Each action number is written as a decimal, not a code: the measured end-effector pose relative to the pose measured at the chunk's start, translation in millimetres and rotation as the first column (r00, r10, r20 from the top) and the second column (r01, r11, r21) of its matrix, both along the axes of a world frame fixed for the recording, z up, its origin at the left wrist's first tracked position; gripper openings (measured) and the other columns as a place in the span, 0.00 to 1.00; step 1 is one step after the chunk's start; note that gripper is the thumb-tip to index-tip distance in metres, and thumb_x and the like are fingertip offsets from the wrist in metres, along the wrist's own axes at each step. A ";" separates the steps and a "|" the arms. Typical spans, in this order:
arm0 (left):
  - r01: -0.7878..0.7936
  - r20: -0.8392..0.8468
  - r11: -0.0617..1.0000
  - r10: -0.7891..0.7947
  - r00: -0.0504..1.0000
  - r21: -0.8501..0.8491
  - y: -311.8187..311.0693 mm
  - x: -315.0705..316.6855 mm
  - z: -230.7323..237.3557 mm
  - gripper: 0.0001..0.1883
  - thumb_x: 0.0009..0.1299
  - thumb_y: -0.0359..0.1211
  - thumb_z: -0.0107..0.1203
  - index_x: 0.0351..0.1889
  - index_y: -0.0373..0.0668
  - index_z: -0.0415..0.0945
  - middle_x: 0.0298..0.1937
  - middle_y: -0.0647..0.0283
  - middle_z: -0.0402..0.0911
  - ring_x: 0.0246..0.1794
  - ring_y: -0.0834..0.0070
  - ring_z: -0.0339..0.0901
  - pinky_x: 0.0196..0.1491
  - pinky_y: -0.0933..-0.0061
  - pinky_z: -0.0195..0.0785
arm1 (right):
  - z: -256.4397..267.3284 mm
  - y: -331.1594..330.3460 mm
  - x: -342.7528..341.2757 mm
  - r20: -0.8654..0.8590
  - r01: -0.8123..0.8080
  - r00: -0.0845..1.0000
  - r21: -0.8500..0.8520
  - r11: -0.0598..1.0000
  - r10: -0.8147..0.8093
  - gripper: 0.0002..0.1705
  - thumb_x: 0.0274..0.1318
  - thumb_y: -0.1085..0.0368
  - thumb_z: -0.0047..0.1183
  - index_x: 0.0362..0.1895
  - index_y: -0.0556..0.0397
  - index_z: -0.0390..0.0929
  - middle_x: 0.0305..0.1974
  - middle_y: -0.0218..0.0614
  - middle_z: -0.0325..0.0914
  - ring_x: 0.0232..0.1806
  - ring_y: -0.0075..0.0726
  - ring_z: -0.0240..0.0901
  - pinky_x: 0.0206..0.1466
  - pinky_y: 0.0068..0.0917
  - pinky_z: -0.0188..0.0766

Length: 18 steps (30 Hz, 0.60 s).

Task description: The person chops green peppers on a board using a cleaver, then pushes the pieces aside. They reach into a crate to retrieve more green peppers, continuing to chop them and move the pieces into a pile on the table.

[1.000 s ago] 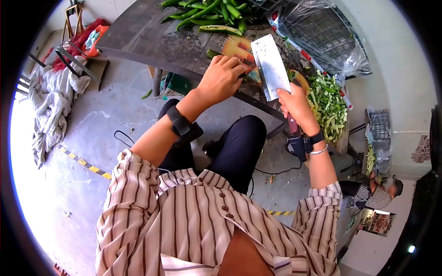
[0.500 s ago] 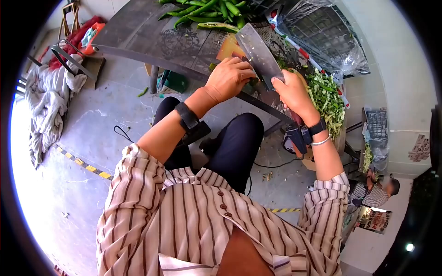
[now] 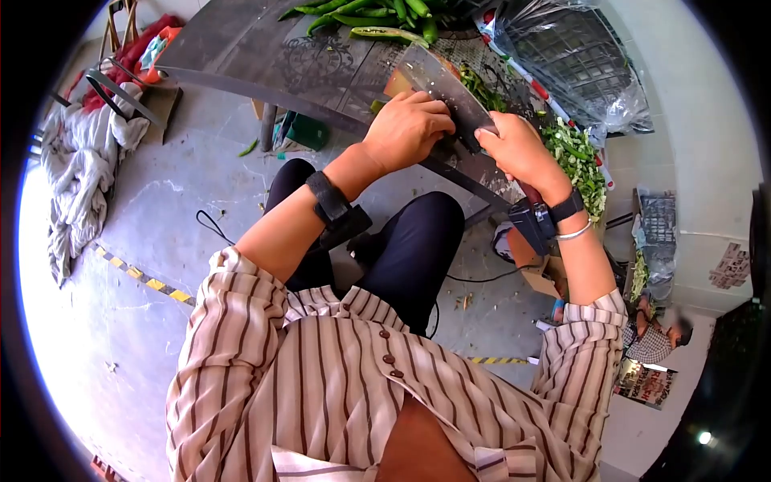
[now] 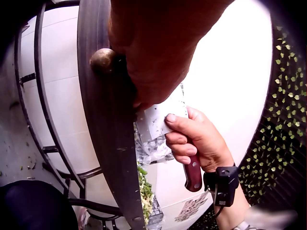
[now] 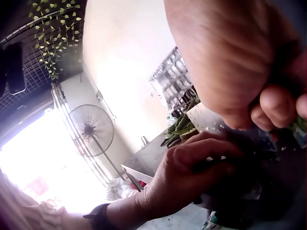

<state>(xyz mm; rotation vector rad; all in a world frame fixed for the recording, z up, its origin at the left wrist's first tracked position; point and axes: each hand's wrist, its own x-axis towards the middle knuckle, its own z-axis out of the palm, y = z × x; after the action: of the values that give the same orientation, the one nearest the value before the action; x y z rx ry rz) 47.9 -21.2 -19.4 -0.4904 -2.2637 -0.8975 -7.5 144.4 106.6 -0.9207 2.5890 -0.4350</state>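
The right hand [image 3: 518,149] grips the cleaver [image 3: 450,88], its fingers wrapped about the handle [image 4: 193,172] and its thumb laid on the blade. The blade slants over the near edge of the tabletop [image 3: 249,48], between the two hands and just beside the left fingers. The left hand [image 3: 409,128] is bent at the knuckles, fingertips turned down close to the blade; whether they pinch anything cannot be told, since the hand covers what lies under it. A bit of green [image 3: 377,106] shows beside its knuckles, too small to make out. Beyond the blade's tip lies a split pepper [image 3: 385,33], next to whole peppers [image 3: 361,10] cut off by the top of the head view. Chopped greens [image 3: 582,165] are heaped past the right hand, which partly covers them. The left wrist view shows the left hand dark, hiding part of the blade; in the right wrist view the right palm blocks the handle, and deep shadow swallows the left fingertips.
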 end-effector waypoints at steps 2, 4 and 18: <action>0.004 -0.003 1.000 -0.004 1.000 0.006 -0.2 -1.2 -0.8 0.09 0.53 0.28 0.60 0.34 0.48 0.80 0.37 0.71 0.77 0.42 0.68 0.73 0.47 0.68 0.67 | 5.4 -4.9 5.8 0.104 0.117 0.987 0.050 0.992 -0.121 0.14 0.57 0.62 0.47 0.32 0.63 0.69 0.19 0.41 0.72 0.15 0.36 0.69 0.19 0.32 0.65; 0.011 -0.004 1.000 -0.011 1.000 0.013 0.1 -1.5 -0.8 0.09 0.53 0.28 0.60 0.33 0.48 0.80 0.37 0.71 0.77 0.42 0.68 0.73 0.47 0.68 0.68 | 0.9 -6.1 6.0 0.095 0.110 0.989 0.020 0.994 -0.111 0.13 0.57 0.62 0.47 0.33 0.62 0.70 0.19 0.38 0.71 0.13 0.33 0.67 0.16 0.30 0.63; 0.009 -0.031 1.000 -0.009 0.999 -0.004 0.2 -6.2 -1.0 0.08 0.54 0.28 0.59 0.32 0.47 0.80 0.35 0.69 0.78 0.40 0.66 0.74 0.45 0.68 0.69 | -22.8 -26.0 -10.2 0.085 0.089 0.993 -0.106 0.990 -0.081 0.13 0.58 0.63 0.44 0.35 0.64 0.70 0.19 0.42 0.71 0.11 0.37 0.67 0.15 0.33 0.64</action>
<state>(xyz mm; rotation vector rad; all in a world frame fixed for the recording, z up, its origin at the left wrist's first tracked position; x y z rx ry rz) 41.7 -21.0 -20.4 -0.5128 -2.2372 -0.8841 -17.7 118.4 83.8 -0.8125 2.5591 -0.6307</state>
